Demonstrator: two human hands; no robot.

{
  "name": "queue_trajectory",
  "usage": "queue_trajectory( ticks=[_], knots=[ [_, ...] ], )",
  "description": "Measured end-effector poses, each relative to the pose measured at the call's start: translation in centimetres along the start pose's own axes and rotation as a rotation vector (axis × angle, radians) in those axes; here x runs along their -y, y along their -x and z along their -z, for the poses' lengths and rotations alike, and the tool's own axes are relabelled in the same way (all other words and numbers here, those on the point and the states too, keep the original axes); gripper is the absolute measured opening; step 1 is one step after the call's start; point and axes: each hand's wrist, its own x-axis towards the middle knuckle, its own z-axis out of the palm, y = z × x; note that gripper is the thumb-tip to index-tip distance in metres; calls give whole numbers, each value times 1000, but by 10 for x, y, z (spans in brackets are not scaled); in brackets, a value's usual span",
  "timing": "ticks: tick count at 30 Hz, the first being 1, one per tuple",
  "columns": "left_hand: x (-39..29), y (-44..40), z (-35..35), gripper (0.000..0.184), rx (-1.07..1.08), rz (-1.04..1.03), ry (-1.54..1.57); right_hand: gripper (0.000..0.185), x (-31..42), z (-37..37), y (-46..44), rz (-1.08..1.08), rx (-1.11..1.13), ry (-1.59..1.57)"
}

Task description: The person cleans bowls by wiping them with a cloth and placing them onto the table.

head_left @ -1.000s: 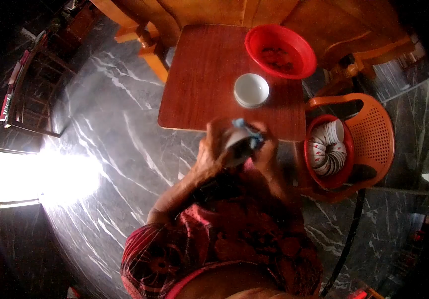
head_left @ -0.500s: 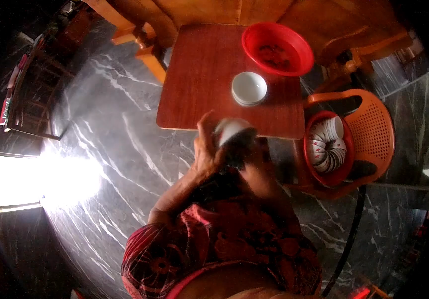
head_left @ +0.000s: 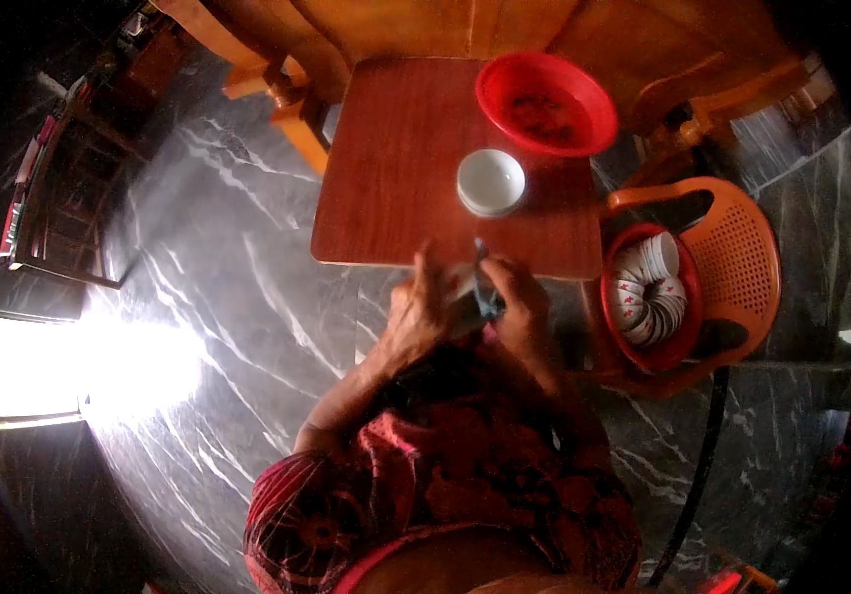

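Note:
Just off the table's front edge, my left hand (head_left: 414, 315) is closed around a small white bowl (head_left: 461, 287), which is blurred and partly hidden by the fingers. My right hand (head_left: 522, 305) is on the bowl's other side, its fingers closed on a dark bluish cloth (head_left: 488, 297) pressed against the bowl. Beyond the hands, a short stack of white bowls (head_left: 491, 182) stands upright on the reddish-brown table (head_left: 396, 158).
A red basin (head_left: 546, 104) with small dark pieces inside sits at the table's back right corner. An orange plastic chair (head_left: 742, 247) at the right holds a red tub (head_left: 643, 361) of nested, patterned white bowls (head_left: 648, 297). Wooden furniture (head_left: 416, 28) stands behind the table.
The bowl in my hands has turned, so its white outside shows less. My right hand has come up into view beside it with the cloth. The stacked bowls have stayed put.

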Motion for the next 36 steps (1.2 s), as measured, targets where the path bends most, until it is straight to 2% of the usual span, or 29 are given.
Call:
queue_trajectory(
  ticks=[3,5,6,8,9,10,11,13,14,16,18,20,22,23,24,25,26,28,32,34,35,36],
  knots=[
    [0,1,0,61,4,31,56,53,1,6,-9,127,92,1],
    [4,1,1,72,-44,-16,235,49,4,6,-11,-140,97,-218],
    [4,2,1,72,-44,-17,235,49,4,5,-11,-140,97,-218],
    [-2,0,4,88,-84,51,229,47,6,4,-9,-290,71,-397],
    [-2,-1,3,91,-113,13,232,41,2,-9,-3,-382,-19,-757],
    [-3,-1,2,91,-115,14,229,41,-10,-16,6,-381,-18,-760],
    [-4,-1,2,89,-158,-16,200,39,-26,-23,18,-534,53,-571],
    [-3,-1,0,86,-197,-46,171,38,-58,-53,47,-683,121,-377],
    [2,-2,-2,85,-188,-70,175,37,-62,-70,55,-768,41,-928],
    [6,-3,-6,84,-175,-99,183,37,-62,-82,67,-814,-58,-1480],
    [7,-5,-8,81,-233,-122,244,36,-16,-57,39,-896,-79,-1607],
    [13,-6,-5,77,-174,-154,218,37,-30,-67,44,-896,-69,-1533],
    [24,-5,-1,74,-114,-184,189,37,-50,-75,54,-903,-189,-1228],
    [29,-4,0,69,-64,-156,80,37,-47,-62,45,-901,-190,-1228],
    [32,-4,0,65,-14,-129,-29,37,-46,-45,35,-548,57,-490],
    [5,-9,6,62,-22,-183,-30,37,-39,-30,24,-162,273,242],
    [7,-10,5,62,-24,-185,-29,37,-31,-23,19,-160,272,244],
    [9,-9,4,60,57,-216,-142,34,-17,-14,13,-203,14,-232],
    [4,-9,2,66,112,-222,-88,32,-11,-9,5,-106,-54,-75],
    [-4,-7,2,66,140,-195,-118,38,-4,0,-4,171,-6,169],
    [-7,-7,2,67,167,-170,-149,38,0,3,-9,171,-6,167],
    [-7,-6,1,67,167,-169,-150,41,5,6,-14,271,64,200]
  ],
)
